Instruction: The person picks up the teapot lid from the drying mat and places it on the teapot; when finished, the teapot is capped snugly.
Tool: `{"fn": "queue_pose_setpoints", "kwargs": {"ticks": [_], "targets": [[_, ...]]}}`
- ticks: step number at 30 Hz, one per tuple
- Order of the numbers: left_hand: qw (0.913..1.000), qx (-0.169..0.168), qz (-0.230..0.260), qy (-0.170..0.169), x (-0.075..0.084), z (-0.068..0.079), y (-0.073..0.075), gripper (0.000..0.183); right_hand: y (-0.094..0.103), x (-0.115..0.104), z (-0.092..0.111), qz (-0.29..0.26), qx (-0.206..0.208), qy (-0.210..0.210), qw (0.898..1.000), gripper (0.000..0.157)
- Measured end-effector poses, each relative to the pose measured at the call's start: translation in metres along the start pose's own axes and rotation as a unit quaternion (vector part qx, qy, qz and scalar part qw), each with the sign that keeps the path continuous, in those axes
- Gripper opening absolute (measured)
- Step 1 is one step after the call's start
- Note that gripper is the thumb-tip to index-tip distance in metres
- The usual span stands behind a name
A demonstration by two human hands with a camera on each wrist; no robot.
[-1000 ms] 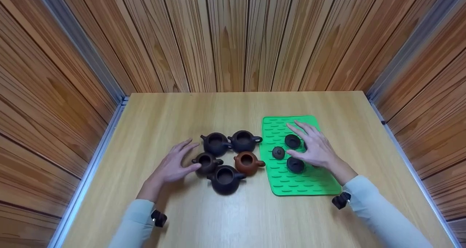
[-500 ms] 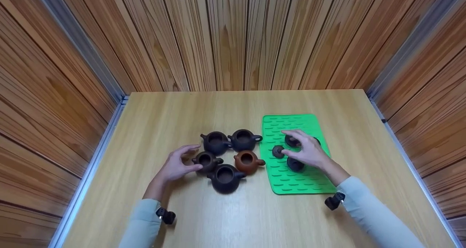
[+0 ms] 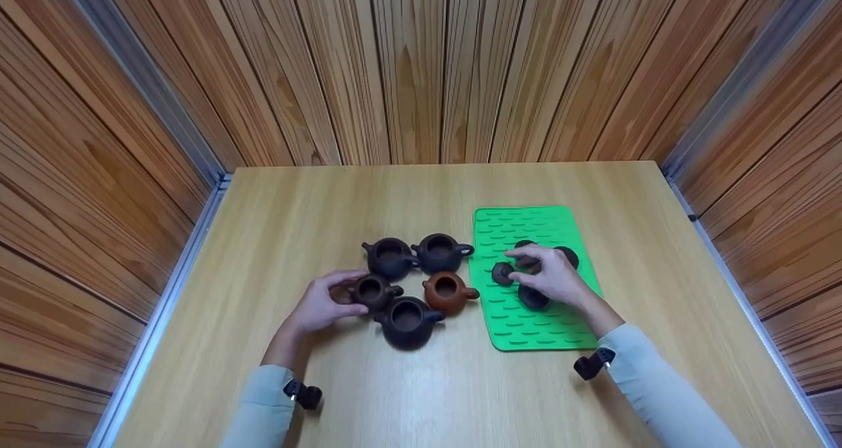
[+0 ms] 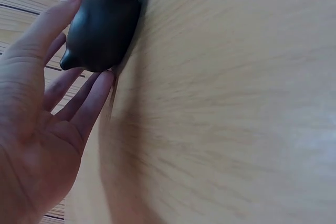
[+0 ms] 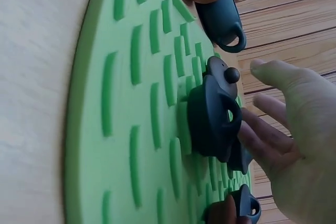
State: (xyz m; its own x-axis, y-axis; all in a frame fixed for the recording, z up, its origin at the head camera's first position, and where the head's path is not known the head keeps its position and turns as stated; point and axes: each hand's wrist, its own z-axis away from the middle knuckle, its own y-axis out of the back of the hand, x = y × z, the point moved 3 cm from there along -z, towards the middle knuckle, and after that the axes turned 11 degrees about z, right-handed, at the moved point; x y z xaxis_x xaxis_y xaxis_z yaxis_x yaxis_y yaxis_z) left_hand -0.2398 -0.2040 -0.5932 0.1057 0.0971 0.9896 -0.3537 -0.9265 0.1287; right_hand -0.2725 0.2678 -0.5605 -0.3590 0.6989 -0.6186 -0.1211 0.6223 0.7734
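Note:
My left hand point(image 3: 325, 303) holds a small dark teapot point(image 3: 373, 293) from its left side, thumb at the front and fingers behind. In the left wrist view, the thumb and fingertips lie right at the rounded dark body of this teapot point(image 4: 102, 27). Over the green mat point(image 3: 546, 333) my right hand point(image 3: 556, 278) hovers with thumb and fingers apart. Its thumb is close to a small dark brown lid point(image 3: 502, 274). In the right wrist view, that lid's ball knob point(image 5: 231, 75) stands just short of the thumb tip. Other dark lids point(image 3: 533, 297) lie partly under the hand.
Several lidless teapots stand close together: a large black one point(image 3: 408, 323) in front, a reddish-brown one point(image 3: 447, 295) at the right, two dark ones point(image 3: 389, 259) behind. A reddish-brown lid point(image 5: 220, 212) shows on the mat's near side in the right wrist view.
My left hand has moved right and closed round the small dark teapot. My right hand has come left and down toward the small lid, its fingers drawing closer together.

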Motion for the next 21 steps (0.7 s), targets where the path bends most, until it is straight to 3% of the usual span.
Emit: {"fn": "queue_pose_setpoints", "kwargs": {"ticks": [13,21], "targets": [[0.9992,-0.005,0.024,0.032,-0.007,-0.001,0.003,0.06,-0.006,0.001,-0.003,-0.002,-0.031,-0.019,0.999,0.036],[0.9987,0.002,0.033,0.039,-0.009,-0.002,0.003,0.061,-0.012,0.001,-0.009,0.002,-0.028,-0.003,1.0,0.029]]}}
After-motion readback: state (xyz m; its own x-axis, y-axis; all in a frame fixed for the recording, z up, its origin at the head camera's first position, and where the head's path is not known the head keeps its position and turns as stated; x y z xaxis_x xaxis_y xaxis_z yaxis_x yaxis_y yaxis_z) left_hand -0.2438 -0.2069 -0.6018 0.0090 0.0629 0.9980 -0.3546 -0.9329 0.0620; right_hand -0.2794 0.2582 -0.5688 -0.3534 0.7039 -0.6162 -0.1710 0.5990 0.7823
